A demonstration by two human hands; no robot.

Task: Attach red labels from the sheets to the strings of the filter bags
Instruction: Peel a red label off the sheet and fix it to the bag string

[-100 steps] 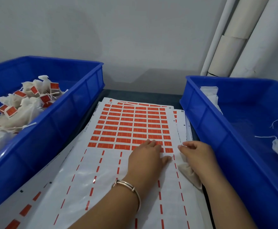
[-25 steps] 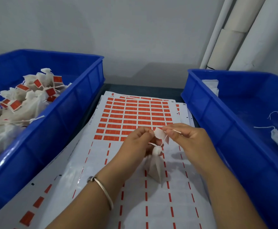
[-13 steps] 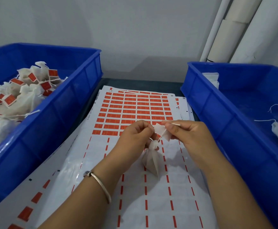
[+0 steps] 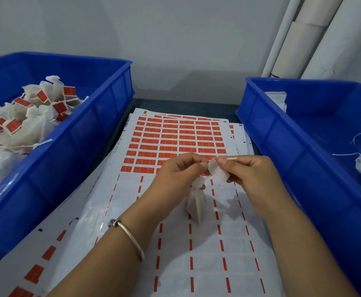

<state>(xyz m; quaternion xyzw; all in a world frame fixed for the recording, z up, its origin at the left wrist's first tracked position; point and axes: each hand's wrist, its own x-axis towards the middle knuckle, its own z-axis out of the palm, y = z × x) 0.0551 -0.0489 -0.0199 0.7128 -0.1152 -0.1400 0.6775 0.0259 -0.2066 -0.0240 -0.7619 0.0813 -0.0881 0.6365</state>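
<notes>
A small white mesh filter bag (image 4: 194, 205) is being suspended by its string just above the near half of the white label sheet with rows of red rectangular labels (image 4: 175, 138), which is lying on the table between the two bins. The left hand (image 4: 175, 176) is being closed in a pinch on the string near the gathered bag neck. A peeled label (image 4: 218, 172), seen from its pale adhesive side, is being pinched at one end by the right hand (image 4: 250, 174), with the loose string end (image 4: 231, 158) being trapped over the forefinger. For a sound result, the string is best laid across the label's midline before the two halves are folded together, edges being aligned and pressed flat; whether the string is already being touched by the adhesive cannot be told. Finished tagged bags are being collected in the blue plastic bin at the left edge (image 4: 72, 133); untagged bags are being kept in the blue plastic bin at the right edge (image 4: 282, 136).
</notes>
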